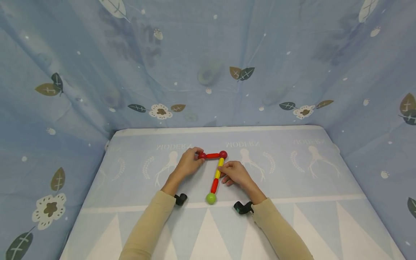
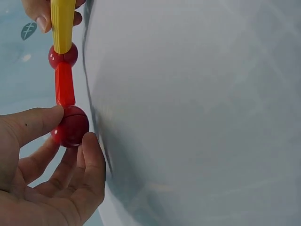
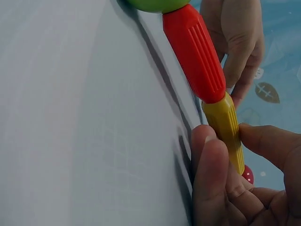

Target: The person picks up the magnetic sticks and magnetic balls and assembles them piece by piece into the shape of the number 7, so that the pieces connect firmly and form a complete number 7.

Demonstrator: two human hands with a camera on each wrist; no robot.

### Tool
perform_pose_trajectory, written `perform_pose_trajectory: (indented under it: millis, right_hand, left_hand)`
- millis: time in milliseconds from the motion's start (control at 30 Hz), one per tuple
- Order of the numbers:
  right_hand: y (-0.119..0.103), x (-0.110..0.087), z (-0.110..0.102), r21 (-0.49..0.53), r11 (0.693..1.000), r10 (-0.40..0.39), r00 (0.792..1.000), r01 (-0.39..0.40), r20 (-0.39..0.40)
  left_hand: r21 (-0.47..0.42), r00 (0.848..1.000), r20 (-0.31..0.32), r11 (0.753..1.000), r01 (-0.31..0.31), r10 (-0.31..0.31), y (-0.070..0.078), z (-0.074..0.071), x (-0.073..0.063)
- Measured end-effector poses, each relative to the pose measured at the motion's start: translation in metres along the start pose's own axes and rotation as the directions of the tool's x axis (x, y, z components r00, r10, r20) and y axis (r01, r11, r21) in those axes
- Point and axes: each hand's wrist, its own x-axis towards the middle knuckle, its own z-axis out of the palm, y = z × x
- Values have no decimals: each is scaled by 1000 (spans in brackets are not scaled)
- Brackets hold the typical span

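Note:
A joined chain of balls and ridged sticks makes a bent line over the table. My left hand (image 1: 188,163) pinches the red ball (image 2: 74,128) at its left end between thumb and fingers. From that ball a short red stick (image 1: 212,156) leads to a second red ball (image 1: 223,154) at the corner. There a yellow stick (image 1: 221,162) joins it and runs toward me. My right hand (image 1: 237,172) holds the yellow stick between thumb and fingers, hiding part of it. Beyond that grip come another red stick (image 3: 196,54) and a green ball (image 1: 211,198) at the near end.
The table (image 1: 130,187) wears a pale printed cloth with lettering and triangles. Blue patterned curtains (image 1: 208,54) hang behind it and at both sides. Black wrist cameras (image 1: 243,208) sit by the sleeve cuffs.

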Motion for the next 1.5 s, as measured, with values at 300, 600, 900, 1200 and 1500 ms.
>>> perform_pose_trajectory:
  millis: [300,600,900,1200,1500]
  right_hand:
    - [3,4,1,23,999,23,1000,-22,-16]
    - [2,3,1,21,999,30,999,-29,-37]
    - [5,3,3,19,1000,25,999,-25,-41]
    - [5,4,5,20,1000,13,999,-13,-35]
    - [5,2,4,42,999,10,999,-8,-48]
  left_hand:
    - [-6,1000,-2,1000,6,-6,-6,3,3]
    - [-10,1000,-10,1000,1,-1,-5,3,4]
    - [-1,1000,-14,1000,7,-7,-6,4,5]
    - [-1,1000,-28,1000,-1,0,-8,2,4]
    - [-23,999,-32,1000,9,-10,-9,2,2]
